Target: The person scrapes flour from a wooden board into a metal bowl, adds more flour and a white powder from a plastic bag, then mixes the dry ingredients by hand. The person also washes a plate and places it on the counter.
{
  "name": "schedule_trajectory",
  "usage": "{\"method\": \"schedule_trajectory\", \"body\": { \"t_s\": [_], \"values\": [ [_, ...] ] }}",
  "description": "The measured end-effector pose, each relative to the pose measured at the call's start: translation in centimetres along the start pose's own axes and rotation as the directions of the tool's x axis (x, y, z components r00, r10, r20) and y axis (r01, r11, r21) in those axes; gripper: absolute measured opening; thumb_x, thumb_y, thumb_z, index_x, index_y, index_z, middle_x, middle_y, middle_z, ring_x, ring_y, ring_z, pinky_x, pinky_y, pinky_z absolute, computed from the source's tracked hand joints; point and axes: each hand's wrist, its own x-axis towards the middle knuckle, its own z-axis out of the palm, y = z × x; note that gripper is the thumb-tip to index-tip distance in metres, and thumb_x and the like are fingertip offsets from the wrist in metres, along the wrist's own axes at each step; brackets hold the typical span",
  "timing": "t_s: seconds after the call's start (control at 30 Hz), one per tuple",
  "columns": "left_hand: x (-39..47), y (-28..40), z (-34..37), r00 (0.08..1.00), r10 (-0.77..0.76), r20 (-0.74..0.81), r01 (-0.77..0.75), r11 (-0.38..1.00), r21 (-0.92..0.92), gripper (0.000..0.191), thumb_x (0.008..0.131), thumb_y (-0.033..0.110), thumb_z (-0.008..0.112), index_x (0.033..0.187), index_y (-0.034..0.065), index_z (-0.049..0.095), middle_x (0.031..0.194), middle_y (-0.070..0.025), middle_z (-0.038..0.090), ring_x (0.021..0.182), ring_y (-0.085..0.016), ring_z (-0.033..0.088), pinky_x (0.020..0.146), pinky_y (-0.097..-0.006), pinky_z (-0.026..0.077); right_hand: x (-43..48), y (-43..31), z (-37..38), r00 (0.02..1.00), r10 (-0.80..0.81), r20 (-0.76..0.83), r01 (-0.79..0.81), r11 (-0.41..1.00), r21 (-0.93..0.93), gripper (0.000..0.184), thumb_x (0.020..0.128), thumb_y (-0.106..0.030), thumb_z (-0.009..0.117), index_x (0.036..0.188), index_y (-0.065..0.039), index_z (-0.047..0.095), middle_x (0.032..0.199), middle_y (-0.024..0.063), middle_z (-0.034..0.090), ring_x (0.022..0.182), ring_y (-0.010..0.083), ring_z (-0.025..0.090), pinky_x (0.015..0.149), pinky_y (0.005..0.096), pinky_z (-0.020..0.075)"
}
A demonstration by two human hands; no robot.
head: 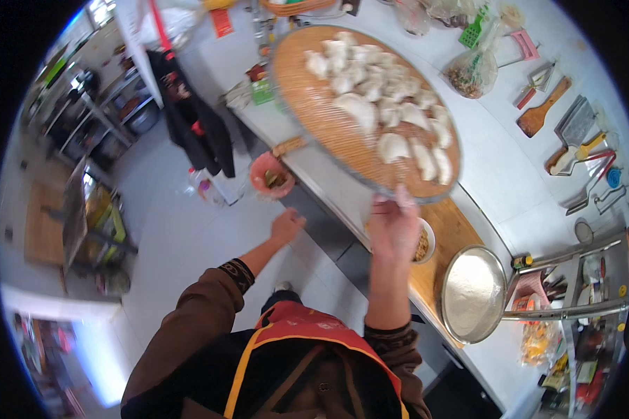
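Observation:
My right hand (396,228) grips the near rim of a round slatted tray (314,118) with a grey edging. Thumb and fingers are blurred where they meet the rim. White uncooked dumplings (367,73) crowd the tray's far and right side, with a few nearest my hand. Partly behind my right hand is a white bowl (430,242) with a brown crumbly filling. My left hand (288,226) hangs over the floor with its fingers curled and nothing visible in it, apart from the tray.
A metal basin (474,296) of whitish powder stands on a wooden board (453,220) at the right. A pink-lined bin (272,176) stands left of the counter (340,183). Utensils, including a wooden spatula (545,107), hang on the tiled wall. A black apron (188,112) hangs at left.

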Motion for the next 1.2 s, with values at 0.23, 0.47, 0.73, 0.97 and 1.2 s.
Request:
{"method": "schedule_trajectory", "body": {
  "t_s": [0.23, 0.47, 0.73, 0.97, 1.2],
  "values": [
    [18.6, -1.8, -4.8, 0.883, -0.333, 0.331, 0.465, 0.715, -0.522, 0.025, 0.077, 0.024, 0.062, 0.088, 0.0018, 0.056, 0.07, -0.0073, 0.058, 0.068, -0.023, 0.059, 0.059, -0.0321, 0.046, 5.0, 11.9, -2.4, 0.99, 0.03, -0.138, -0.039, 0.997, -0.066, 0.051, 0.075, -0.006, 0.064, 0.122, -0.005, 0.045, 0.119, 0.0074, 0.054, 0.108, 0.0202, 0.051, 0.089, 0.0359, 0.0415],
    [28.9, -9.6, -2.6, 0.931, 0.362, 0.05, -0.361, 0.932, -0.031, 0.038, 0.079, 0.024, 0.06, 0.108, 0.0013, 0.05, 0.106, -0.0167, 0.053, 0.099, -0.031, 0.05, 0.083, -0.035, 0.042, 2.6, 13.6, -7.5, 0.963, 0.026, -0.268, -0.115, 0.94, -0.321, 0.063, 0.072, -0.006, 0.061, 0.131, -0.003, 0.036, 0.128, 0.0087, 0.047, 0.119, 0.0232, 0.044, 0.103, 0.0404, 0.0325],
    [32.9, -6.7, -7.9, 0.941, 0.334, -0.062, -0.298, 0.899, 0.321, 0.046, 0.073, 0.019, 0.065, 0.11, -0.0034, 0.048, 0.099, -0.0205, 0.051, 0.096, -0.038, 0.048, 0.085, -0.0447, 0.04, 5.4, 16.5, -10.7, 0.93, -0.012, -0.369, -0.127, 0.928, -0.351, 0.064, 0.074, -0.007, 0.06, 0.132, -0.004, 0.035, 0.129, 0.0088, 0.045, 0.12, 0.0233, 0.043, 0.103, 0.0404, 0.0324],
    [28.3, -11.7, -11.5, 0.884, 0.409, -0.228, -0.354, 0.902, 0.246, 0.041, 0.077, 0.016, 0.06, 0.113, -0.0016, 0.05, 0.108, -0.0186, 0.054, 0.104, -0.034, 0.048, 0.092, -0.0408, 0.036, 14.6, 21.2, -16.5, 0.878, 0.126, -0.462, -0.288, 0.91, -0.298, 0.038, 0.082, -0.01, 0.06, 0.118, -0.004, 0.048, 0.111, 0.0057, 0.056, 0.098, 0.0184, 0.054, 0.082, 0.0336, 0.0463],
    [13.1, -15.9, -13.7, 0.902, 0.43, 0.027, -0.43, 0.894, 0.125, 0.017, 0.087, 0.014, 0.046, 0.085, -0.003, 0.049, 0.084, -0.0177, 0.05, 0.081, -0.032, 0.047, 0.076, -0.0401, 0.036, 20.5, 28.8, -22.9, 0.888, -0.111, -0.446, -0.338, 0.502, -0.796, 0.019, 0.075, -0.009, 0.057, 0.092, -0.004, 0.06, 0.086, 0.0129, 0.059, 0.081, 0.0263, 0.056, 0.072, 0.0378, 0.0467]
  ]
}}
